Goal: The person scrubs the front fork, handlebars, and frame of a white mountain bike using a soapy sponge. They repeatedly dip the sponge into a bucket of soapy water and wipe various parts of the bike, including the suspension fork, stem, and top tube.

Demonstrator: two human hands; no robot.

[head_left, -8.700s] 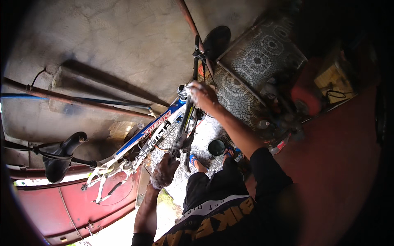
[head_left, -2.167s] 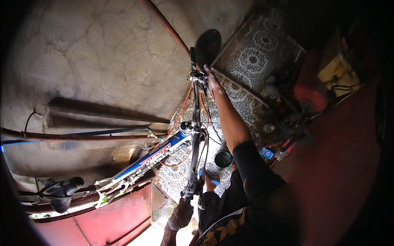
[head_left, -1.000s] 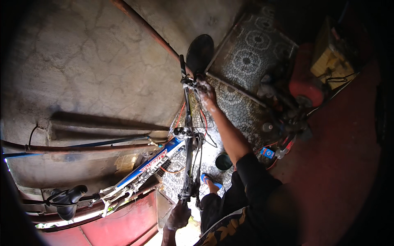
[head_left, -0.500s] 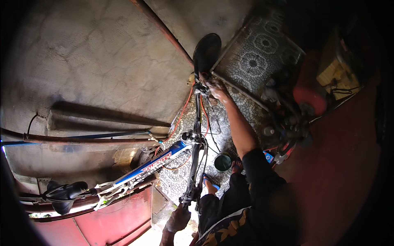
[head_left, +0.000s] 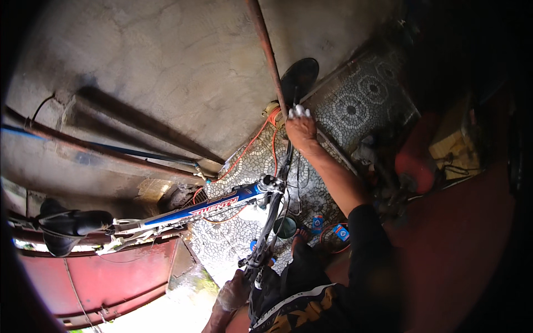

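Note:
A bicycle with a blue and white frame stands in front of me, its black saddle at the far left. Its dark handlebar crosses the middle, from near my body to the far side. My right hand is closed around the far end of the bar, with white foam on its fingers. At the near end, my left hand is wrapped round the grip, whose surface is mostly hidden by the fingers. Thin black cables hang beside the bar.
A dark green bucket stands by my feet, near blue packets. Past my right hand are a black oval disc and a rusty pipe. An orange hose lies by the wall. A red gate is at lower left.
The handlebar has swung so that its far end leans further right, and my right hand has gone with it. My left hand stays at the near end. The whole view has shifted.

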